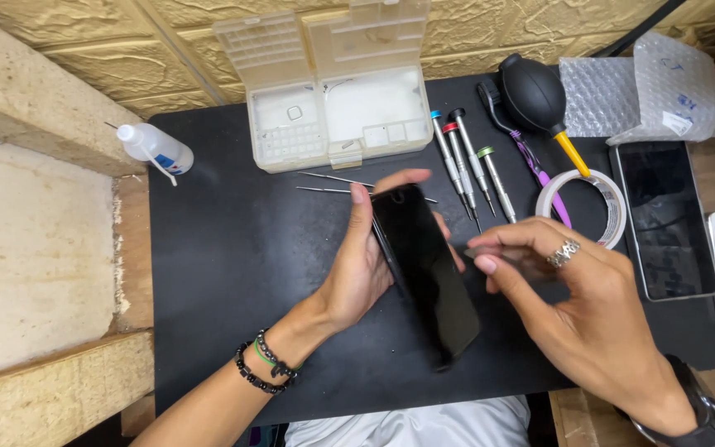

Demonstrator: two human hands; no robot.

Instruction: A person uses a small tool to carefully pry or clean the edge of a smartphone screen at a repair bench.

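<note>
- Pale cloth over the person's lap fills the bottom edge, closest to the camera.
- Just above it, the left hand, with dark bead bracelets at the wrist, is closed around a slim black glossy smartphone. The palm lies under the phone's left long edge, the fingertips wrap over its top end, and the thumb lies along its left side.
- That phone is held tilted above a black rectangular work mat, its top end pointing away from the person and its lower end angled toward the right.
- On the other side, the right hand, wearing a silver ring and a dark wristwatch, hovers just beside the phone's right edge. Thumb and forefinger are pinched together; motion blur hides whether anything small sits between them.
- Behind the phone, two thin metal tweezers lie on the mat.
- Four precision screwdrivers with coloured caps lie side by side beyond the right hand.
- Further back sits an open cream plastic parts box.
- At the left rear, a small clear squeeze bottle with a white nozzle lies on its side.
- At the right rear are a black rubber air blower with a yellow nozzle and a roll of clear tape.
- A second dark phone lies flat at the mat's right edge.
</note>
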